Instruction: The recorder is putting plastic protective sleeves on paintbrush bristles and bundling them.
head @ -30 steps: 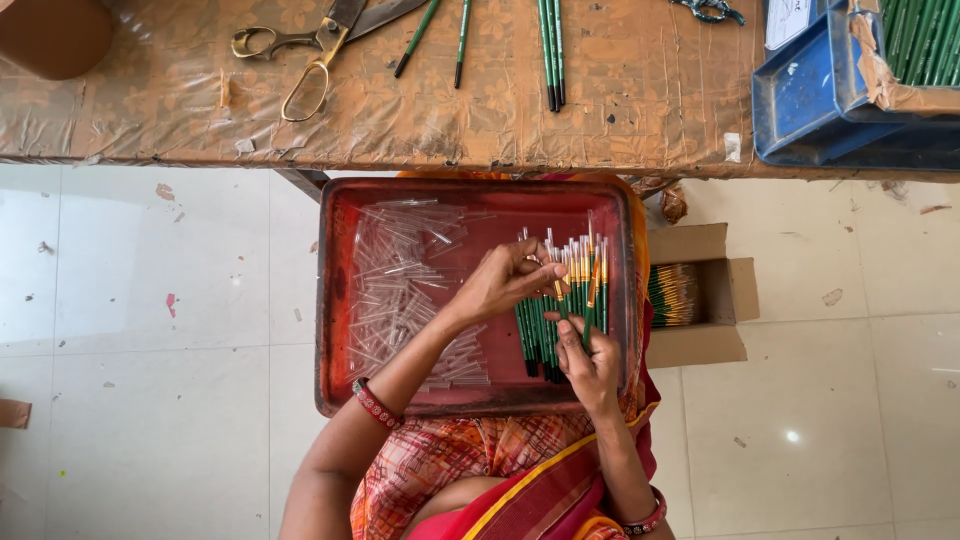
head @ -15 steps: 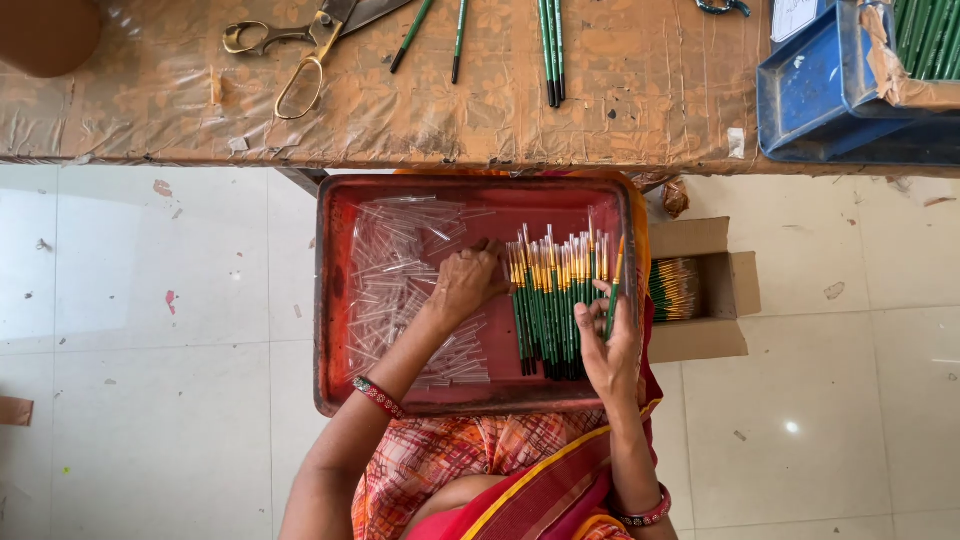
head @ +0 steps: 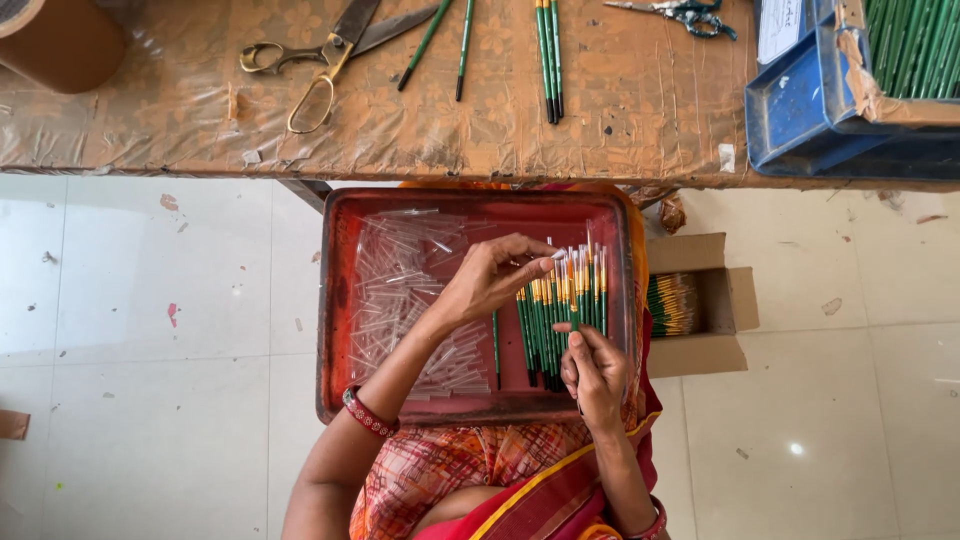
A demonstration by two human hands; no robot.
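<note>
A red tray (head: pixel 332 300) rests on my lap. Its left half holds a heap of clear plastic caps (head: pixel 395 300). Its right half holds a row of green-handled paint brushes (head: pixel 540 335) with yellow ferrules. My right hand (head: pixel 596 372) grips one green brush (head: pixel 573 300) by its handle, tip pointing toward the table. My left hand (head: pixel 488 282) reaches across the tray and pinches a small clear cap (head: pixel 556 257) at that brush's tip.
A worn brown table (head: pixel 640 110) lies beyond the tray with large scissors (head: pixel 318 62), loose green brushes (head: pixel 547 55), a second small pair of scissors (head: pixel 682 12), a brown tape roll (head: pixel 55 42) and a blue tray (head: pixel 800 105) of brushes. An open cardboard box (head: pixel 705 300) of brushes sits on the tiled floor.
My left hand dipped left toward the caps and came back to the brush tips with a cap. My right hand dropped lower and closed on a single brush.
</note>
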